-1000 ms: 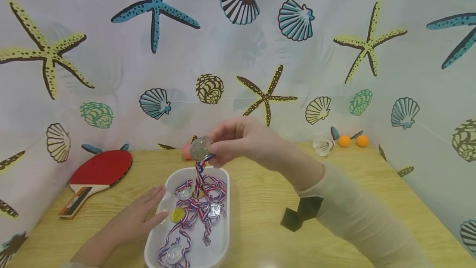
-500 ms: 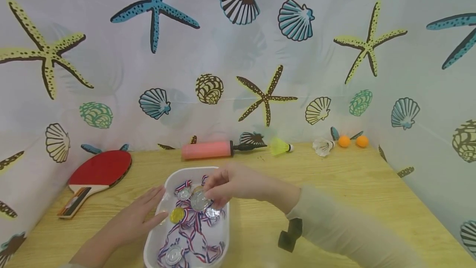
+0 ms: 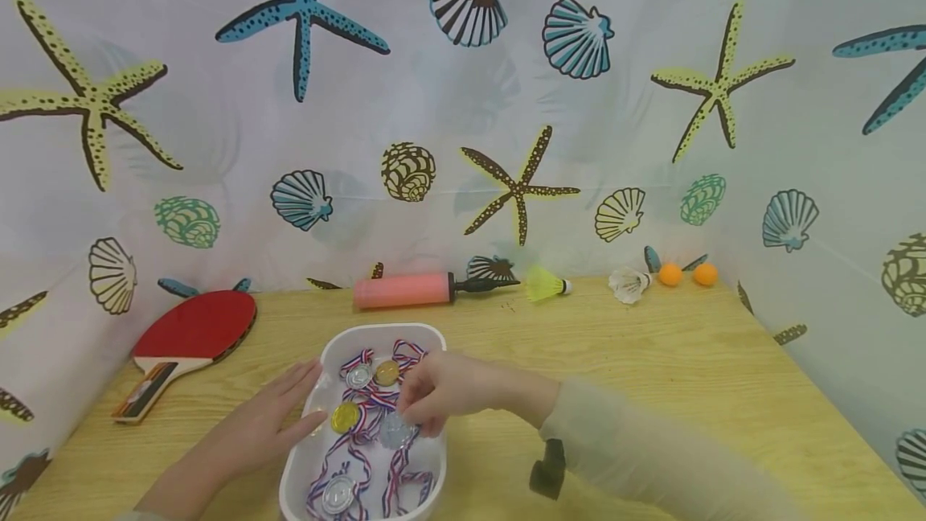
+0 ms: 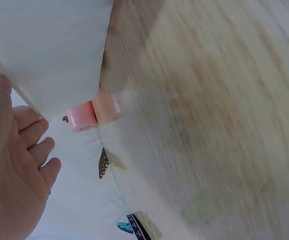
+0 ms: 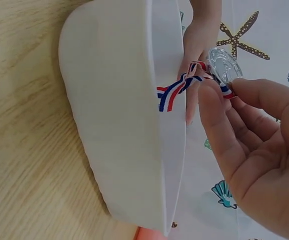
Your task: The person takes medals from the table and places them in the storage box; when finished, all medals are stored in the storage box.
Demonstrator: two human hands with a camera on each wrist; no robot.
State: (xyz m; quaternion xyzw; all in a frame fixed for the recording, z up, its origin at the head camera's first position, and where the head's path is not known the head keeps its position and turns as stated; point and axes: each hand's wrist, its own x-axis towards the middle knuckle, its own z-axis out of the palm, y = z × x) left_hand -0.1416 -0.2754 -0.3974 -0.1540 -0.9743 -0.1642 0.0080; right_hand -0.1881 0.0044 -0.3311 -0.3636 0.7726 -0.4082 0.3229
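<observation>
My right hand point(image 3: 452, 388) pinches a silver medal point(image 5: 225, 65) between thumb and fingertips, over the right side of a white plastic tub point(image 3: 291, 477). From the medal a red, white and blue ribbon point(image 5: 177, 91) trails down into the tub. Lying inside are a gold medal point(image 3: 345, 417), a bronze-coloured medal point(image 3: 387, 373) and two more silver ones, among tangled striped ribbons. At the tub's left rim my left hand point(image 3: 264, 423) rests with its fingers extended; in the left wrist view those fingers point(image 4: 42, 150) lie along the rim.
A red table tennis bat point(image 3: 198, 328) lies on the wooden table point(image 3: 615, 392) at left. Along the back are a pink hand pump point(image 3: 403, 291), a yellow shuttlecock point(image 3: 544, 285), a white shuttlecock point(image 3: 628, 285) and two orange balls point(image 3: 669, 274). A patterned curtain point(image 3: 434, 103) stands behind.
My right hand has come down from above the tub's far end, carrying the silver medal toward the tub's right side. The pump and yellow shuttlecock are now uncovered. My left hand stays put.
</observation>
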